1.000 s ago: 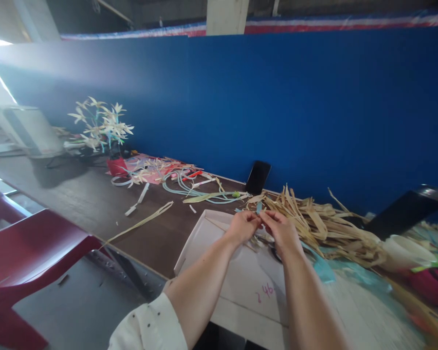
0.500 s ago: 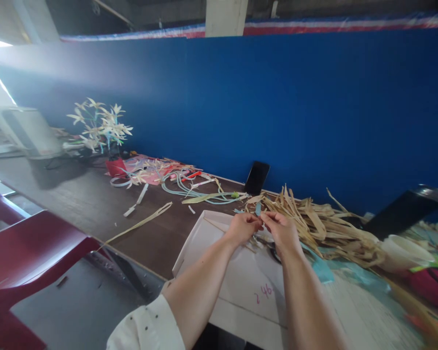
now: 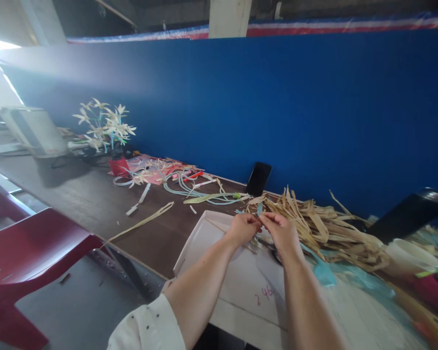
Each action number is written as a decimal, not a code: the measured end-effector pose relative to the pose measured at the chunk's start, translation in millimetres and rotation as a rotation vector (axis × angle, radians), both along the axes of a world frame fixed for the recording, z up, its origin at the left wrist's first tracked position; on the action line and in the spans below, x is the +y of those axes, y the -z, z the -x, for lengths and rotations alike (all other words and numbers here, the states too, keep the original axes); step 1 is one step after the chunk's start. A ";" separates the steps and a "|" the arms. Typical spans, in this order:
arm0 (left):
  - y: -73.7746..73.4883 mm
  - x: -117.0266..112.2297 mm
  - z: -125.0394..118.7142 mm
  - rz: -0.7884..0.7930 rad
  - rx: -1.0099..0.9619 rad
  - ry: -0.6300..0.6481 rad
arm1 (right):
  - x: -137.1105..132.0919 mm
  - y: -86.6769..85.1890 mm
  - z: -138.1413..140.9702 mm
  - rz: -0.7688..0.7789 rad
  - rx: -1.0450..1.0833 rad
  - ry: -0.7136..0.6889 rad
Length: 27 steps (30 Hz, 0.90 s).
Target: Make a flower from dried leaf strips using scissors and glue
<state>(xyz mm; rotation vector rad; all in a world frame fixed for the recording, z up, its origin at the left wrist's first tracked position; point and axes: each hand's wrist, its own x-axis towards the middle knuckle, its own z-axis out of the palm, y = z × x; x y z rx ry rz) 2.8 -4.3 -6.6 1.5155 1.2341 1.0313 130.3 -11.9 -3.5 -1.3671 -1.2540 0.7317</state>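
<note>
Over a white cardboard lid (image 3: 237, 287), my left hand (image 3: 244, 227) and my right hand (image 3: 279, 229) meet with their fingertips pinched close together. A small light-blue strip (image 3: 260, 209) rises from between the fingertips, at the right hand's thumb and forefinger. What the left fingers pinch is too small and covered to make out. Dark-handled scissors (image 3: 273, 250) lie on the lid, partly hidden by my right hand. A thin tan stick (image 3: 215, 224) lies on the lid beside the left hand.
Dried husk strips (image 3: 324, 228) are heaped to the right, near a white cup (image 3: 410, 257) and a black tumbler (image 3: 409, 216). A phone (image 3: 259, 179) leans on the blue partition (image 3: 219, 107). Coiled pale-blue cord (image 3: 182, 187) and potted husk flowers (image 3: 111, 126) stand leftward.
The view has shifted slightly, so the surroundings sit a little further right. Both hands keep their pinch, with only a slight movement of the right fingers.
</note>
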 end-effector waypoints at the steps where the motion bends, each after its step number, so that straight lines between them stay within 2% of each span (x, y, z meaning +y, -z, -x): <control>1: 0.7 0.5 0.0 -0.004 0.000 0.000 | -0.5 -0.5 0.5 -0.005 0.006 -0.009; 7: -3.2 -1.8 0.8 0.020 -0.031 0.001 | -2.8 -4.4 2.0 0.024 0.060 -0.032; 14: -8.8 -5.8 1.5 0.030 -0.023 0.023 | -5.4 -12.0 0.4 0.125 0.226 0.068; 21: -10.9 -7.2 3.9 0.011 0.015 0.082 | -8.0 -15.7 3.5 0.149 0.321 0.015; 27: -6.2 -5.0 2.7 0.026 -0.028 0.119 | -5.0 -11.9 1.7 0.126 0.359 -0.008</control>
